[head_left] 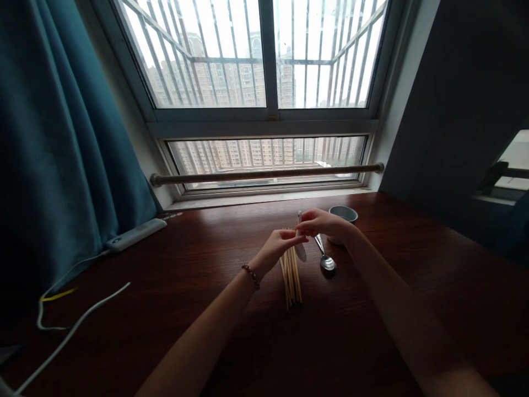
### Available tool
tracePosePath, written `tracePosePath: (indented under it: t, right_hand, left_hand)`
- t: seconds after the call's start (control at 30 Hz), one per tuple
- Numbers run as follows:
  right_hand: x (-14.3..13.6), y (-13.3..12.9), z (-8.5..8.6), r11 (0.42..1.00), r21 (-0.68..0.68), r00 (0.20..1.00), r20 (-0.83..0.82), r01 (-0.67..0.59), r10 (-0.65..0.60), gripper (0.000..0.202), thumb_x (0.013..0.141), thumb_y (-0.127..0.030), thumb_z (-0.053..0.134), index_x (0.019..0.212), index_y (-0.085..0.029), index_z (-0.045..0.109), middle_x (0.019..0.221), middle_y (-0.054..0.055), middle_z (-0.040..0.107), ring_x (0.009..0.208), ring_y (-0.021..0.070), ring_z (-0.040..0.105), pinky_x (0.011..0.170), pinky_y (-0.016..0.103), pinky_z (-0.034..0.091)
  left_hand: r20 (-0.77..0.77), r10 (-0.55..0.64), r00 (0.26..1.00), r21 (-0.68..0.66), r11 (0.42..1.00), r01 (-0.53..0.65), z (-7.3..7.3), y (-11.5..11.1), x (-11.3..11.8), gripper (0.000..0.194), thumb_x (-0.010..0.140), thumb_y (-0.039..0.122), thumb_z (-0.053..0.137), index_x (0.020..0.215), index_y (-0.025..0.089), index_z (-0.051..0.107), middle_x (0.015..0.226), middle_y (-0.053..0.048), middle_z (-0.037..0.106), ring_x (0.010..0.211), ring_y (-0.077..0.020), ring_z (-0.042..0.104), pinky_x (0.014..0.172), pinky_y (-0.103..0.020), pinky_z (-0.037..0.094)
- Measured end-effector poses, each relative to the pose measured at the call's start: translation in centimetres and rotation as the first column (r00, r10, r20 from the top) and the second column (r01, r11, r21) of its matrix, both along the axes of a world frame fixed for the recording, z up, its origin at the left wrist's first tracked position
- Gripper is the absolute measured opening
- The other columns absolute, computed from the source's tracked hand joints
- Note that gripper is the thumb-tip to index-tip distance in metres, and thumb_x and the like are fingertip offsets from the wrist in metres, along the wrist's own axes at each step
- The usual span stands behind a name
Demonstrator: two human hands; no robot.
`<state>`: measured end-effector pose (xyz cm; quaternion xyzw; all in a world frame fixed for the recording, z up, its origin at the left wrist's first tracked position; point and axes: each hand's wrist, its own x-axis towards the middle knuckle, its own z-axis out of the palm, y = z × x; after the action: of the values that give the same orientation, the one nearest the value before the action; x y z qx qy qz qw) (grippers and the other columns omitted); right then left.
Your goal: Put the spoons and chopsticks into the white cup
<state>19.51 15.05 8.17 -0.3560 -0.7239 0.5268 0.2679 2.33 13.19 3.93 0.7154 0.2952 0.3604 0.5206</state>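
One white spoon (301, 253); left hand (276, 249), right hand (324, 222) — both gripping.

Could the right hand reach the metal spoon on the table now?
Probably yes: the metal spoon lies close by, mostly uncovered, though the right hand would first need to let go of the white spoon.

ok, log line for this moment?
left hand: holds white spoon | right hand: same spoon | chopsticks: on table | metal spoon: right of chopsticks

The blue curtain (82, 121), wooden table (173, 275) and barred window (270, 88) facing tower blocks (239, 154) suggest a home.
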Motion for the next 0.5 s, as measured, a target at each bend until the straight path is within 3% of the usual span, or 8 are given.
tracePosePath:
  t: [0.13, 0.3, 0.4, 0.5]
  right_hand:
    - [0.8, -0.6, 1.4, 1.000, -0.003, 0.999, -0.029, -0.014, 0.014, 0.026, 0.074, -0.030, 0.062, 0.078, -0.004, 0.059, 0.060, 0.003, 0.051, 0.052, 0.0051, 0.043, 0.046, 0.014, 0.031]
    - [1.2, -1.3, 2.9, 0.969, 0.017, 0.963, -0.114, 0.247, -0.243, 0.031, 0.067, -0.034, 0.070, 0.076, -0.006, 0.061, 0.062, 0.005, 0.055, 0.055, 0.0073, 0.050, 0.047, 0.014, 0.038]
    - [1.0, -2.1, 4.0, 0.927, 0.024, 0.921, -0.127, 0.375, -0.369, 0.032, 0.059, -0.030, 0.075, 0.076, -0.006, 0.063, 0.063, 0.007, 0.059, 0.055, 0.0096, 0.053, 0.046, 0.015, 0.041]
    - [1.6, -2.8, 5.1, 0.871, 0.034, 0.860, -0.183, 0.490, -0.477, 0.029, 0.056, -0.024, 0.077, 0.073, -0.005, 0.064, 0.059, 0.007, 0.059, 0.050, 0.0091, 0.053, 0.044, 0.014, 0.043]
  left_hand:
    - [-0.015, 0.100, 0.995, 0.055, 0.994, -0.099, 1.2, -0.8, 0.2, 0.038, 0.072, 0.044, 0.058, 0.080, 0.007, 0.068, 0.076, -0.008, 0.066, 0.068, -0.0149, 0.055, 0.064, -0.024, 0.040]
    - [-0.088, 0.184, 0.979, 0.201, 0.966, -0.164, 1.4, -1.5, 0.7, 0.040, 0.077, 0.046, 0.050, 0.074, 0.009, 0.065, 0.066, -0.005, 0.062, 0.055, -0.0107, 0.050, 0.052, -0.021, 0.036]
    - [-0.137, 0.270, 0.953, 0.354, 0.912, -0.207, 1.3, -1.9, 1.0, 0.040, 0.080, 0.047, 0.046, 0.082, 0.012, 0.065, 0.072, -0.005, 0.064, 0.065, -0.0141, 0.056, 0.058, -0.023, 0.041]
    - [-0.094, 0.366, 0.926, 0.487, 0.828, -0.278, 1.3, -2.1, 1.2, 0.050, 0.075, 0.047, 0.054, 0.112, 0.014, 0.053, 0.107, -0.009, 0.060, 0.096, -0.0205, 0.055, 0.083, -0.030, 0.043]
